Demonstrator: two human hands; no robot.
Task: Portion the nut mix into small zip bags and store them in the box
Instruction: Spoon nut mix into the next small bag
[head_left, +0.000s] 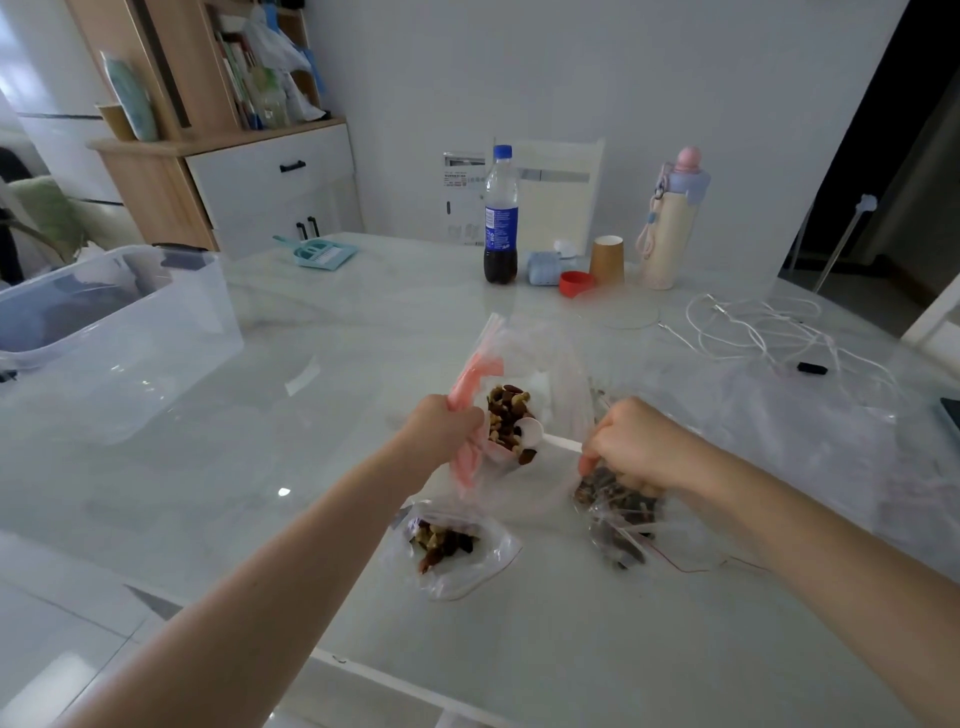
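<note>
Room light is dim and cool, a flat bluish-grey cast overall. Daylight enters from the far left, blowing out the area by the cabinet (223, 156). The glossy table (260, 467) carries soft streaks of glare and one small bright specular spot near the left forearm. Shadows under the arms and bags are faint and diffuse. The doorway at far right is nearly black. Wide-angle distortion bows the shelving and the table edges outward toward the corners. Focus is soft throughout; the paper cup (607, 260) and red cap (575, 283) look smeared, as does the pink bag seal (470, 384).
</note>
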